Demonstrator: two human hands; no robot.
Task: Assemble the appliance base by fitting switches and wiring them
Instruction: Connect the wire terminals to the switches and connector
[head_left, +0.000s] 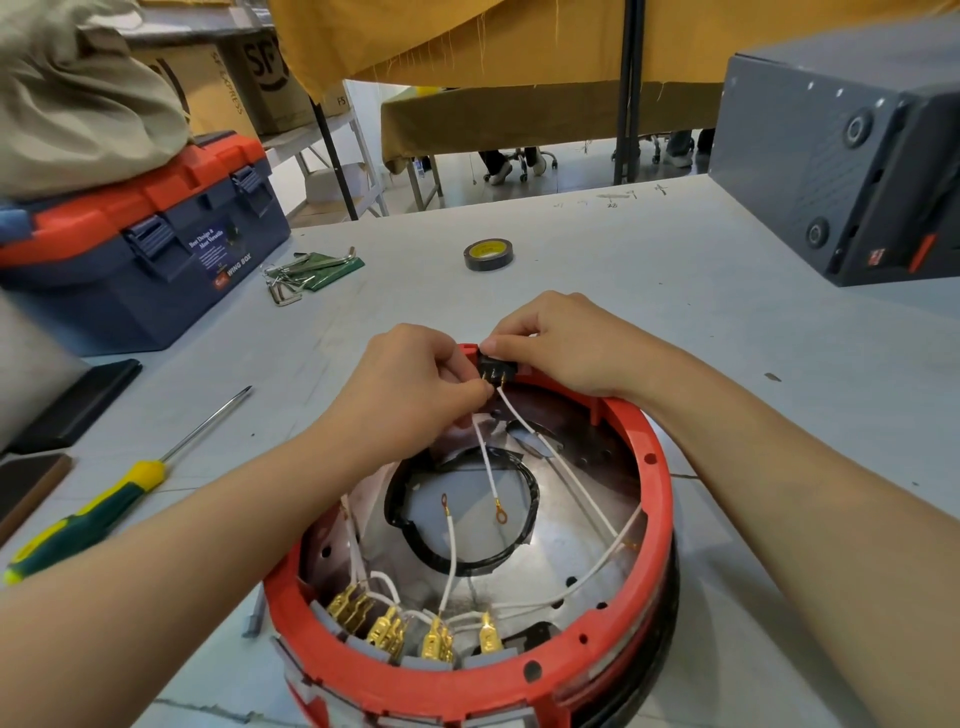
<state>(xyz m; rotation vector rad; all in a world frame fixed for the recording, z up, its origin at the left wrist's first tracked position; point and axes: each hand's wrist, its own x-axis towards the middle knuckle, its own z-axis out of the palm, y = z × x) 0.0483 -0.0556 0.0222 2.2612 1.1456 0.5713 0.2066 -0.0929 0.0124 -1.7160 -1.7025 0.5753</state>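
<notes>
Only one view is given, taken from a wide-angle camera worn on the head. The scene is looked at forward and steeply downward, from above and just behind the forearms, which enter from the lower corners. The red appliance base (613, 525) is seen at close range, so that its open interior is looked into from above. The hands, left (415, 379) and right (561, 343), are framed near the middle. The worktop (675, 322) is seen receding toward the upper edge, where straight lines are bent by the lens.
</notes>
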